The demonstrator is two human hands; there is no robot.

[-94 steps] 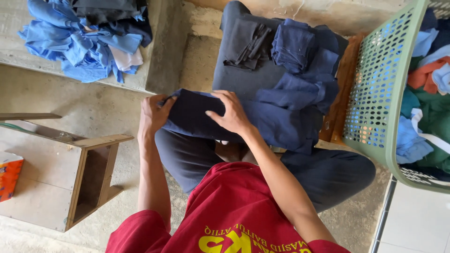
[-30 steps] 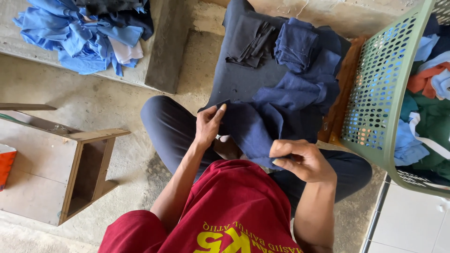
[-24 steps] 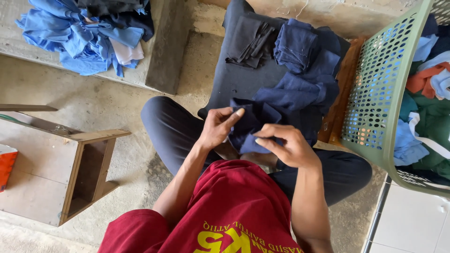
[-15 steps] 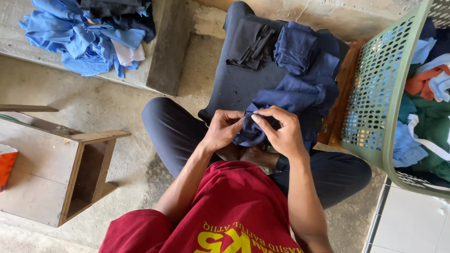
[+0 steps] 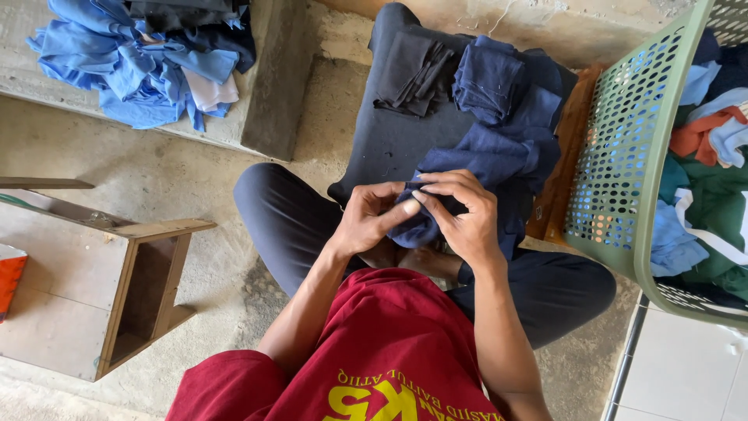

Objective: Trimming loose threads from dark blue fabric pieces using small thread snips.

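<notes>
I sit cross-legged on the floor in a red shirt and dark trousers. My left hand [image 5: 366, 218] and my right hand [image 5: 461, 212] meet over my lap, both pinching a bunched edge of a navy blue garment [image 5: 499, 160]. That garment trails up onto a dark cushion [image 5: 389, 136] in front of me. A folded black cloth [image 5: 413, 72] and a folded navy cloth [image 5: 487, 78] lie on the cushion's far part.
A green perforated laundry basket [image 5: 623, 156] with mixed clothes stands at the right. A heap of light blue garments [image 5: 140, 58] lies on a concrete ledge at the upper left. A low wooden stool [image 5: 117, 288] stands at the left, an orange packet [image 5: 9, 277] beside it.
My hands were apart, the left flat on the navy garment and the right near my lap. They have come together and now both pinch the cloth's bunched edge.
</notes>
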